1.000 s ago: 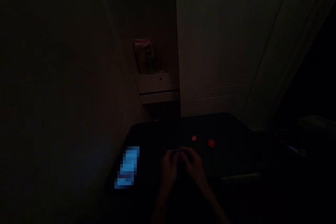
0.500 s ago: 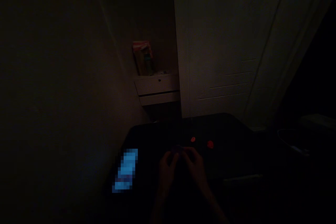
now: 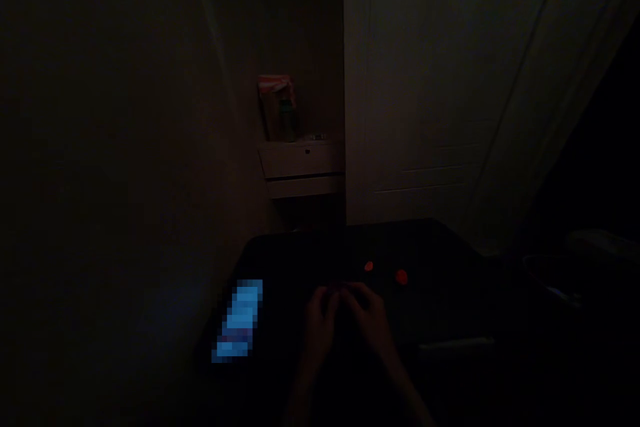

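Note:
In the dim head view, my left hand (image 3: 319, 320) and my right hand (image 3: 370, 313) meet over a dark tabletop (image 3: 295, 257). Their fingertips close together around a small, dark purplish thing (image 3: 337, 287), whose kind is too dark to make out. Just beyond my right hand lies a small red-orange piece (image 3: 369, 267). A second, rounder red piece (image 3: 401, 277) rests farther right, apart from my fingers.
A glowing blue, pixelated rectangle (image 3: 237, 321) lies left of my hands. Behind the table stand a drawer unit (image 3: 305, 163) with a red-topped packet (image 3: 275, 85) and a greenish bottle (image 3: 287, 120), and a tall pale door panel (image 3: 415, 80). A pale thin strip (image 3: 456, 345) shows at right.
The view has shifted slightly. My fingertips have drawn closer together around the small dark thing, which is now more covered. The red pieces have stayed in place on the table.

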### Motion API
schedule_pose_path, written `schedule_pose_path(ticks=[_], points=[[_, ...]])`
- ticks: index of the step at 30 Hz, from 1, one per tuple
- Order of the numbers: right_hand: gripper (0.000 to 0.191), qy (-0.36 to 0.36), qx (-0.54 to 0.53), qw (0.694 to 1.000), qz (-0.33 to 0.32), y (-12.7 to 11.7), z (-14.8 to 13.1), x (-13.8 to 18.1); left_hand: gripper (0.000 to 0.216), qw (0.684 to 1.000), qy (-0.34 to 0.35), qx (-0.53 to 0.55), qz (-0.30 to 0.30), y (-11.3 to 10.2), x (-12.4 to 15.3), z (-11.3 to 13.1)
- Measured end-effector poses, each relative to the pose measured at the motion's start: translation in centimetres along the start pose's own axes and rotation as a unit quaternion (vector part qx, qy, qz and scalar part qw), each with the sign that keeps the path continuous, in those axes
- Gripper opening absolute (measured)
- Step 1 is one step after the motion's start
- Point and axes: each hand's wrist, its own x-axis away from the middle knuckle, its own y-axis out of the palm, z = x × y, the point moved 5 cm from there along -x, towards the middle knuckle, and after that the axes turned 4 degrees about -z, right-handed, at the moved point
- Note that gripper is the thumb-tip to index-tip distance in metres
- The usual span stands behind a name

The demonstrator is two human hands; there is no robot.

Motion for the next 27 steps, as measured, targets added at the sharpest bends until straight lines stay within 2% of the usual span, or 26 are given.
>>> schedule_pose_path(ticks=[5,13,20,23,27], points=[[0.036,-0.005,0.053,0.999,0.012,-0.3,0.5,-0.2,0.045,0.999,0.000,0.011,0.039,-0.4,0.0,-0.2],[0.040,-0.007,-0.006,0.999,-0.033,-0.7,0.2,-0.3,0.041,0.999,-0.007,0.051,0.015,-0.1,-0.4,-0.5],[0.046,0.022,-0.026,0.999,0.001,-1.7,0.8,-0.8,0.044,0.999,-0.001,0.046,0.015,-0.1,-0.5,0.2],[0.040,0.018,-0.027,0.999,0.014,-1.7,0.8,-0.9,0.044,0.999,-0.004,0.031,0.005,0.0,-0.6,0.1],[0.029,0.012,-0.001,1.000,-0.006,-1.3,0.7,-1.0,0.044,0.999,-0.004,0.026,0.020,-0.2,-0.7,-0.1]])
